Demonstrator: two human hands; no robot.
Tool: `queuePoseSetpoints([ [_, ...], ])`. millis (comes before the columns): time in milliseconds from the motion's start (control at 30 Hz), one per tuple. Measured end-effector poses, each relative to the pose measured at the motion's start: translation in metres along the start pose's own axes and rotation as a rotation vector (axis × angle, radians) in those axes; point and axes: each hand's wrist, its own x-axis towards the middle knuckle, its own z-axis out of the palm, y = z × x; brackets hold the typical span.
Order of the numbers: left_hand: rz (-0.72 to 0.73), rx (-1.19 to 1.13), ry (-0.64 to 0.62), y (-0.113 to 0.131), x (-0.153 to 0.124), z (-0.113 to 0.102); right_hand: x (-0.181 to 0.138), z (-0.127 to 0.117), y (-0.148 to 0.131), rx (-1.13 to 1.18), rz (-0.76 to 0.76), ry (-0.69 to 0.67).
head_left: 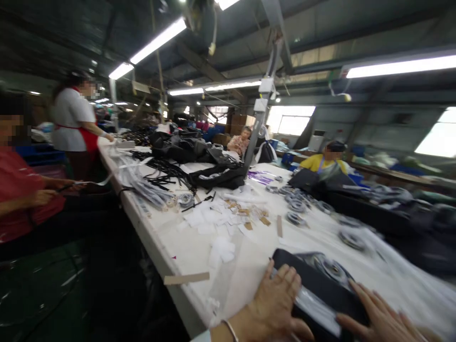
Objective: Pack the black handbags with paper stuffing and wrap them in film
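My left hand (pixel 274 304) lies flat with fingers spread on the near left end of a flat black piece (pixel 320 289) at the table's front edge. My right hand (pixel 381 318) rests open on the same black piece at its right, fingers stretched out. A clear plastic strip (pixel 313 306) lies across the piece between my hands. A coiled zipper roll (pixel 331 268) sits on its far part.
The long white table (pixel 185 247) runs away from me, strewn with white fabric scraps (pixel 217 223), brown tags (pixel 249 211), zipper coils (pixel 295 206) and black bags (pixel 188 147). A person in red (pixel 21 190) sits at left; another in a red apron (pixel 76 123) stands farther back. Workers sit at right.
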Motion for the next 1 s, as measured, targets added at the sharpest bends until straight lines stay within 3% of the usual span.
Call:
queuePoseSetpoints([
  [100, -0.153, -0.093, -0.033, -0.010, -0.002, -0.014, -0.028, -0.058, 0.006, -0.052, 0.111, -0.059],
  [200, -0.346, -0.167, -0.002, -0.021, 0.001, -0.012, -0.056, -0.094, 0.010, 0.133, 0.375, 0.024],
  [300, -0.502, -0.460, -0.042, -0.031, -0.007, -0.013, -0.096, -0.105, 0.009, 0.491, 0.623, 0.067],
  [400, -0.580, -0.753, -0.040, -0.040, -0.026, -0.026, -0.139, -0.105, 0.001, 0.816, 0.765, 0.026],
  [500, -0.695, -0.990, -0.123, -0.046, -0.047, -0.044, -0.174, -0.109, -0.015, 0.979, 0.945, 0.032],
  [567, -0.746, -1.145, -0.232, -0.045, -0.057, -0.056, -0.188, -0.115, -0.028, 1.054, 1.046, -0.046],
  [667, -0.720, -1.296, -0.320, -0.036, -0.063, -0.070, -0.194, -0.122, -0.049, 1.111, 1.020, -0.126],
  [767, -0.735, -1.380, -0.344, -0.026, -0.058, -0.074, -0.187, -0.121, -0.060, 1.141, 0.904, -0.098],
  [900, -0.785, -1.292, -0.275, -0.029, -0.030, -0.057, -0.159, -0.104, -0.052, 1.166, 0.822, -0.066],
  [1000, -0.739, -1.110, -0.182, -0.039, 0.003, -0.041, -0.129, -0.092, -0.035, 1.030, 0.809, -0.051],
])
